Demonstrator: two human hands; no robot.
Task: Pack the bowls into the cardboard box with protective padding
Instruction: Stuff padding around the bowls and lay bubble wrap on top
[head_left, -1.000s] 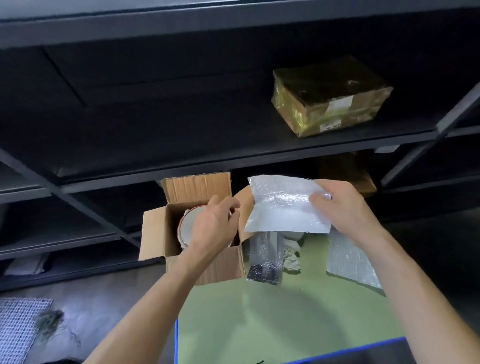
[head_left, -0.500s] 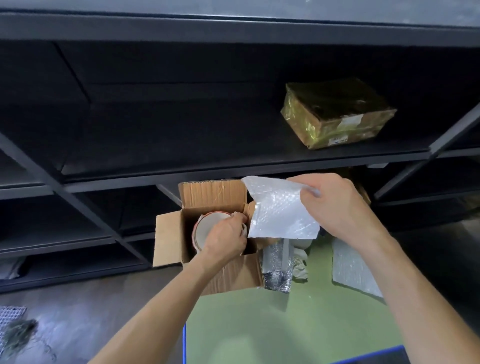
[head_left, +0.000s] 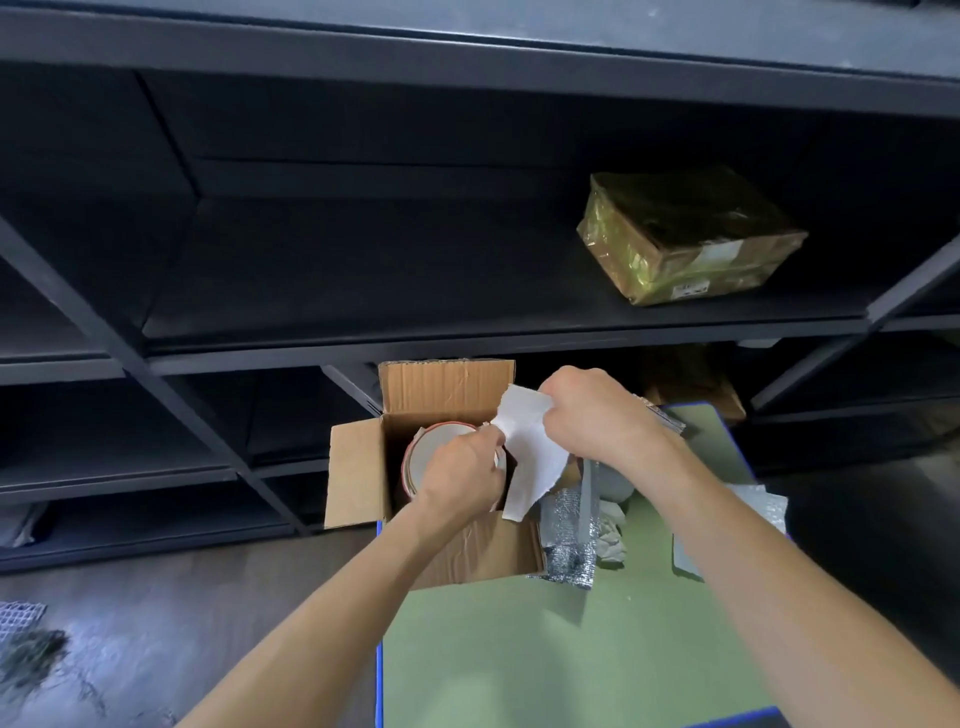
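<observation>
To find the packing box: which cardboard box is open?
The cardboard box at the green table's corner, flaps up, a bowl inside; the box on the shelf is wrapped shut.

The cardboard box (head_left: 358, 473) is plain brown corrugated board, matt and creased, with fluting showing on its raised flap. The bowl (head_left: 441, 441) inside looks smooth and white with a reddish rim. The padding sheet (head_left: 530, 457) is white and matt, ragged along one edge. The silvery bubble wrap (head_left: 569, 540) is shiny and pebbled. The table (head_left: 545, 649) top is smooth matt green. On the matt black shelf (head_left: 415, 291), a parcel (head_left: 691, 234) gleams under glossy golden-brown film.
</observation>
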